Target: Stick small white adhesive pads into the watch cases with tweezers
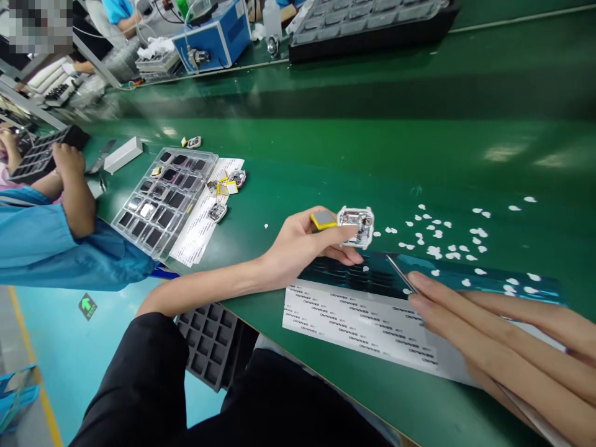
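Observation:
My left hand (305, 243) grips a small clear-cased square device (356, 225) with a yellow-edged flat battery (323, 220) hanging off its side, just above a dark glossy sheet (349, 273). My right hand (493, 338) holds thin metal tweezers (400, 273) whose tip touches the dark sheet, and its fingers lie over a white label sheet (354, 316) printed with rows of small text. Small white round backing scraps (437, 239) are scattered on the green table beyond.
A clear tray (162, 198) of dark square parts, another label sheet (205, 214) and several loose devices (223, 186) lie at the left. A co-worker's arm in a blue sleeve (56, 242) rests there. A black grid tray (212, 341) sits below the table edge; a blue machine (214, 40) stands far back.

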The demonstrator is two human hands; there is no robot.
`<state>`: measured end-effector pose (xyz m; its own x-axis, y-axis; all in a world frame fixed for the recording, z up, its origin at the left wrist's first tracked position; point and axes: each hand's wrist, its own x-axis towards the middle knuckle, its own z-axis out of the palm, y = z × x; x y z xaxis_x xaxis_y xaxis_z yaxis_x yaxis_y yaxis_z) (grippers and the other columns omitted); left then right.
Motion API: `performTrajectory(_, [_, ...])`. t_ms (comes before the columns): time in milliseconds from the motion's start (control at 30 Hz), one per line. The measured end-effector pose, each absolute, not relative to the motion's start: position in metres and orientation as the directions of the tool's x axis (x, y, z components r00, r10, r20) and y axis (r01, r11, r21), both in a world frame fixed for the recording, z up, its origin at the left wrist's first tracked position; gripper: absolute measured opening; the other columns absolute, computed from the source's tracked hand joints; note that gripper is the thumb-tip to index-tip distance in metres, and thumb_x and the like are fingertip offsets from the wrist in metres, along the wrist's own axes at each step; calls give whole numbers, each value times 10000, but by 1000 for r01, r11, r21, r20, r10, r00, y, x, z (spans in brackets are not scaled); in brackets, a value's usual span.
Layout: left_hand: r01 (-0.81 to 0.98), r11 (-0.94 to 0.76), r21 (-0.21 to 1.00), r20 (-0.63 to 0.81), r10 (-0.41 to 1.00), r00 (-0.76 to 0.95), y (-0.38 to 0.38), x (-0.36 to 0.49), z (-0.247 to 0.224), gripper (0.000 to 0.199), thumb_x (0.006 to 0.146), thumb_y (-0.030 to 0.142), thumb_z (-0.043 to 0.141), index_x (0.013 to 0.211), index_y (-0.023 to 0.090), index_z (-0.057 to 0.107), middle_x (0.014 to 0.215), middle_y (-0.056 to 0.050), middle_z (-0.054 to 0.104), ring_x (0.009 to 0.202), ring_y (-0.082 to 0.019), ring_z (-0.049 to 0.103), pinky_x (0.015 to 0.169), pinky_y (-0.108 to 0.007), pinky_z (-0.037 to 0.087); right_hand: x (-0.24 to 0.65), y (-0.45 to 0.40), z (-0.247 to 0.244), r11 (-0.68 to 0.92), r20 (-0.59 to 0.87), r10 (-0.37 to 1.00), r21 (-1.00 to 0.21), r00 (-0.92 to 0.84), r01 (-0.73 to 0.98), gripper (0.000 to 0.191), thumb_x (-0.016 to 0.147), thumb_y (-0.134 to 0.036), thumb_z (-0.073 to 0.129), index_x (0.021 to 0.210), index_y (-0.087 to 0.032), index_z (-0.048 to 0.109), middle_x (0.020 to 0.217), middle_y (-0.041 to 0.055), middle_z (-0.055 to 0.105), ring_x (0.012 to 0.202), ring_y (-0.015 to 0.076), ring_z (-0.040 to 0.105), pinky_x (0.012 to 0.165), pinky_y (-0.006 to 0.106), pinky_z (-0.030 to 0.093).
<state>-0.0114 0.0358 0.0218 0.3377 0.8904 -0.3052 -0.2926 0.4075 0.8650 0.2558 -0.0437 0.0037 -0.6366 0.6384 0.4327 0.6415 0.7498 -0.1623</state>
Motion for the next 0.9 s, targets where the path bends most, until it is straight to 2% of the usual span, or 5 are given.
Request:
performTrajectory(167, [-292, 429, 855, -314, 876, 367, 26, -7, 24, 300, 859, 195, 731, 737, 185, 457, 693, 23, 730, 662, -121, 760, 667, -233, 609, 240, -42, -2, 799, 526, 554, -120, -645, 589, 568, 1013, -208, 405, 1579, -250, 431, 1413, 21, 672, 1310, 270, 627, 1154, 473, 484])
performTrajectory(300, [-293, 407, 865, -284, 879, 382, 20, -5, 25, 302, 858, 194, 721, 727, 186, 449, 672, 20, 725, 639, -111, 749, 639, -225, 614, 236, -43, -2, 806, 536, 543, -116, -646, 581, 598, 991, -174, 405, 1583, -263, 423, 1372, 3, 694, 1336, 252, 611, 1197, 477, 456])
performTrajectory(500, [-292, 386, 875, -269, 889, 370, 19, -5, 22, 353, 804, 243, 798, 728, 189, 458, 671, 30, 723, 624, -111, 749, 589, -203, 605, 246, -48, -6, 821, 466, 533, -82, -707, 565, 671, 959, -115, 412, 1603, -302, 375, 1457, -9, 628, 1396, 255, 575, 1210, 528, 468])
performTrajectory(667, [-304, 373, 877, -249, 893, 375, 19, -4, 20, 308, 835, 212, 751, 726, 189, 464, 648, 33, 721, 611, -96, 743, 577, -186, 603, 249, -46, -6, 841, 454, 504, -63, -735, 537, 668, 944, -114, 442, 1599, -232, 383, 1468, 45, 622, 1422, 297, 549, 1170, 578, 501])
performTrajectory(900, [-287, 383, 878, -264, 888, 376, 18, -3, 21, 477, 743, 367, 896, 722, 193, 453, 630, 41, 710, 593, -99, 732, 557, -185, 599, 247, -46, 0, 865, 424, 467, -35, -776, 501, 626, 969, -138, 472, 1590, -154, 393, 1492, 87, 601, 1452, 299, 512, 1217, 521, 439])
